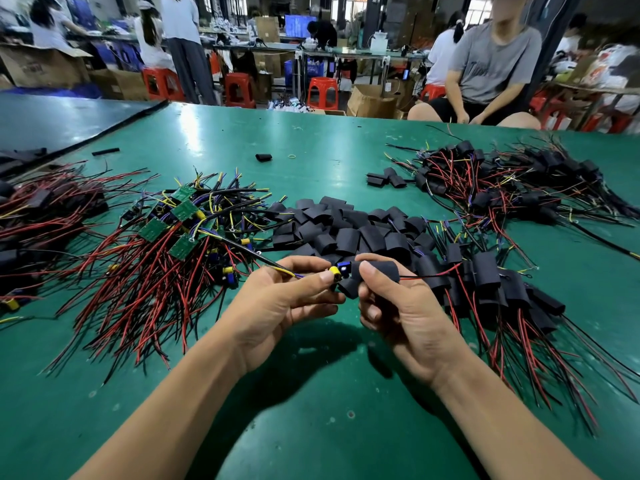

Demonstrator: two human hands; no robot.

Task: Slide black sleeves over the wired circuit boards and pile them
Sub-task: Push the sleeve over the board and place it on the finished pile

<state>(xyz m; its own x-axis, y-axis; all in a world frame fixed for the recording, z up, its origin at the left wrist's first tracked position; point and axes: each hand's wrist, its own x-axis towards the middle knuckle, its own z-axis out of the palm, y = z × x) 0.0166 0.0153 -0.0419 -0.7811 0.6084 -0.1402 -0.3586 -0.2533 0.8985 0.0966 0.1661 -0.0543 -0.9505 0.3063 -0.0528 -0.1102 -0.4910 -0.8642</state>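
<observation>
Both forearms reached in from the bottom edge over the green table (pixel 311 403), and the two hands met just in front of the heap of empty sleeves (pixel 346 223). Between them lay the wired circuit board (pixel 341 270), its long axis running left to right, yellow and blue parts showing at the gap. It sat just left of the black sleeve (pixel 384 270), at the sleeve's open mouth, so the coming push looked to run rightward along that same line. A thin red wire (pixel 433 274) came out of the sleeve's far right end (a sign, I would judge, that the leads were threaded through).

The left hand (pixel 277 301) pinched the board's wire end between thumb and forefinger, other fingers curled beneath. The right hand (pixel 398 313) gripped the sleeve, thumb on top and fingers wrapped under it. How much of the board was inside could not be told.

Bare boards (pixel 180 216) lay to the left, and the sleeved pile (pixel 491 282) sat nearer the right hand.
</observation>
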